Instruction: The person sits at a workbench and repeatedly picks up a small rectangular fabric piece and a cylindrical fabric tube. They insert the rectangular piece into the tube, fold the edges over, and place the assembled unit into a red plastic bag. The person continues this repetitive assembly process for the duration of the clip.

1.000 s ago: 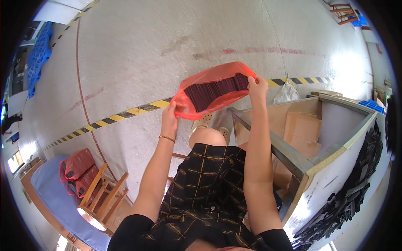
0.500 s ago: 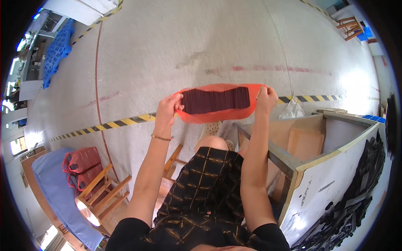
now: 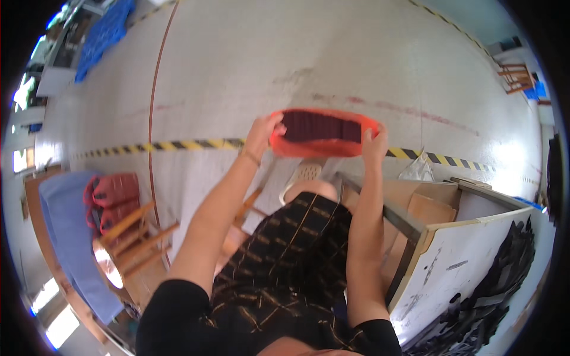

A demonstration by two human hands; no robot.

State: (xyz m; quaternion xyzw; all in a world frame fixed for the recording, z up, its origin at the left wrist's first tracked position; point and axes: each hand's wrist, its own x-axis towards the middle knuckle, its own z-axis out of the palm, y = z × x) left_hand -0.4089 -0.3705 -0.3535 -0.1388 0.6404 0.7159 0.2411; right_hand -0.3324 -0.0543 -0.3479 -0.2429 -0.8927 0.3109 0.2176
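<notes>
A red plastic bag (image 3: pixel 319 149) hangs open-mouthed between my hands, out ahead of my knees. Packed inside it is a row of thin, dark purplish pieces (image 3: pixel 323 126), standing close together; what they are I cannot make out. My left hand (image 3: pixel 262 134) pinches the bag's left end by its rim, the fingers reaching just inside. At the opposite end my right hand (image 3: pixel 374 143) grips the rim with the thumb up.
A wooden-framed bin (image 3: pixel 436 227) stands close at my right, with cardboard inside and black strips (image 3: pixel 484 291) beyond. To my left are a wooden stool (image 3: pixel 127 249) lying tipped, filled red bags (image 3: pixel 117 193) and a blue padded surface (image 3: pixel 65 219). Striped tape (image 3: pixel 190 144) crosses the floor.
My hands have come a little closer together, and the bag between them looks narrower. My view has shifted, with the stool and bin sitting differently in it. Both hands keep their hold.
</notes>
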